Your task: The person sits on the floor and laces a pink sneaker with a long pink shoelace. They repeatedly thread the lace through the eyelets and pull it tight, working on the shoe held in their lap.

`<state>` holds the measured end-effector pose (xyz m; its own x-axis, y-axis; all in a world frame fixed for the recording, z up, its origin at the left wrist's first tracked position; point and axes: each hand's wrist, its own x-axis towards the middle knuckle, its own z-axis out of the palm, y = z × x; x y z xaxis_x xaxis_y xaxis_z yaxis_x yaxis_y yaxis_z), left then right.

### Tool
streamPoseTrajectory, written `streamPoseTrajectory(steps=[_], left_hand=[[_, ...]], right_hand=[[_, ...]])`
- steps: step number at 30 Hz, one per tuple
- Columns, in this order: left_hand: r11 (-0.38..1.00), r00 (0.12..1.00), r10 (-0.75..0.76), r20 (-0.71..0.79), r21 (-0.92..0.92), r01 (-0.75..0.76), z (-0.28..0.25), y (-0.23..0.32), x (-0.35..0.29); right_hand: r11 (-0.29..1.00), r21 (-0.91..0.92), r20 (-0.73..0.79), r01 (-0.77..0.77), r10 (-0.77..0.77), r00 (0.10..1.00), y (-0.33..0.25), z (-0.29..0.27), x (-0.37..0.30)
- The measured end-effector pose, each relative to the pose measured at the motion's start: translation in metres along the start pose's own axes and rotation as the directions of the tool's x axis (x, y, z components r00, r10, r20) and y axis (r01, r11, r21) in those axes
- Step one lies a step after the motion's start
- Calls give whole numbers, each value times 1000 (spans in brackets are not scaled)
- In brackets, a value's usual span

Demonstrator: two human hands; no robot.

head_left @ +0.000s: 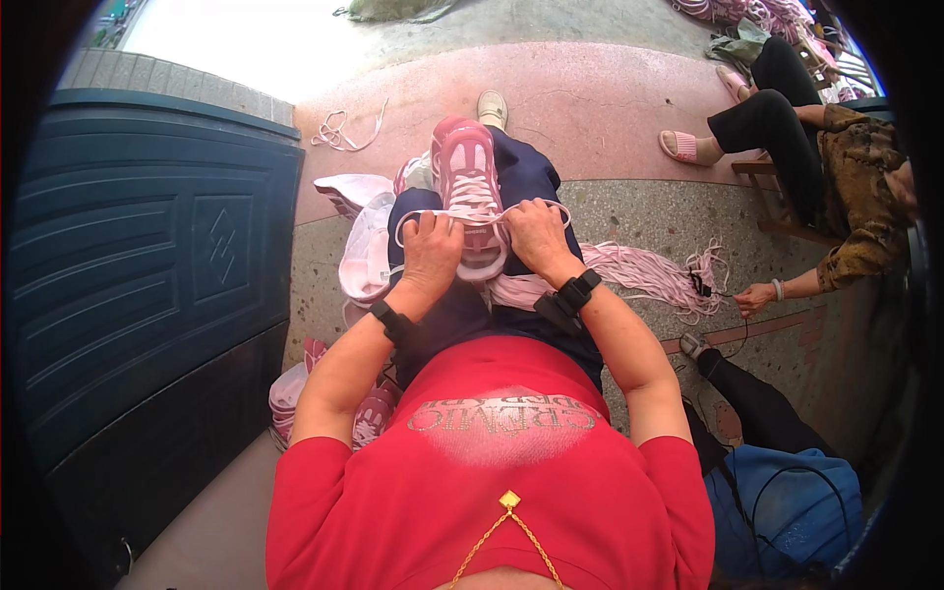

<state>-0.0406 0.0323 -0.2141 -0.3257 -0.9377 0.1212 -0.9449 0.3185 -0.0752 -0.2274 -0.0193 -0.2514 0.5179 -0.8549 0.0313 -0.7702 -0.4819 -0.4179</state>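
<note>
A pink and white sneaker (464,147) rests on my lap, toe pointing away from me, heel end close to my hands. Pale laces (474,195) criss-cross its front, and a length of lace stretches across the ankle opening from hand to hand. My left hand (433,251) is closed on the lace at the shoe's left side, fingers curled. On the right side my right hand (539,236) pinches the other part, with a loop standing out past its fingers. The fingertips partly hide the lace. Black bands circle both my wrists.
A bundle of pink laces (644,273) spreads to my right. More pink and white shoes (369,258) lie at my left, beside a blue door (147,256). One loose lace (344,136) is on the floor. A seated co-worker's hand (757,298) holds a dark cord; another person sits lower right.
</note>
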Motion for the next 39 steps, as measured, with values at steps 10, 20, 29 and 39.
streamPoseTrajectory(steps=[10,20,29,39], left_hand=[[663,996,-79,32,-744,77,-24,31,-2],[172,736,-268,622,-720,672,33,35,24],[731,930,-188,316,-588,348,34,22,28],[774,959,-79,271,-590,231,13,-34,102]], right_hand=[[975,-171,-86,144,-160,983,-8,0,4],[972,234,-112,18,8,994,-3,5,0],[936,335,-212,106,-34,977,6,1,-4],[974,214,-124,75,-49,991,7,-27,-42]])
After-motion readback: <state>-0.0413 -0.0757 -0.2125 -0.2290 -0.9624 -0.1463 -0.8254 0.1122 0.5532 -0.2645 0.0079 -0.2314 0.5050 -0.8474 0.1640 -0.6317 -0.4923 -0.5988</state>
